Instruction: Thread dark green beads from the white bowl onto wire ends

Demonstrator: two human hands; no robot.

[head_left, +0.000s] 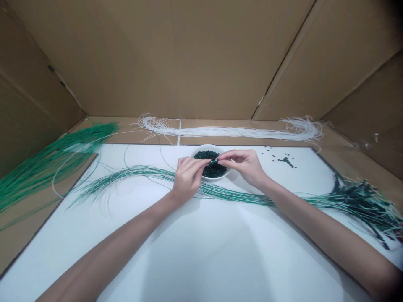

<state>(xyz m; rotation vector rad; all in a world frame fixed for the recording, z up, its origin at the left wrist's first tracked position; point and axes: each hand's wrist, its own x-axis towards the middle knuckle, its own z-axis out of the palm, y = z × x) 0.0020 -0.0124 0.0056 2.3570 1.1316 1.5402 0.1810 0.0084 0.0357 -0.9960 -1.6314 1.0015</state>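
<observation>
Over a white bowl (215, 179) of small dark green bead-like pieces (214, 170), my two hands meet fingertip to fingertip. My left hand (189, 174) is closed in a pinch on a thin green wire (213, 162). Opposite it, my right hand (242, 163) pinches the same wire near a whitish end; whether a bead is also between those fingers is too small to tell. Below both hands, a long bundle of green wires (226, 193) runs across the table, passing under my forearms. Its right end carries many dark pieces (362, 197).
A bundle of white wires (226, 132) lies along the back, on cardboard. More green wires (47, 163) spread at the left. Loose dark beads (286, 161) are scattered right of the bowl on the white tabletop (201, 251). Cardboard walls (157, 58) enclose the back and sides.
</observation>
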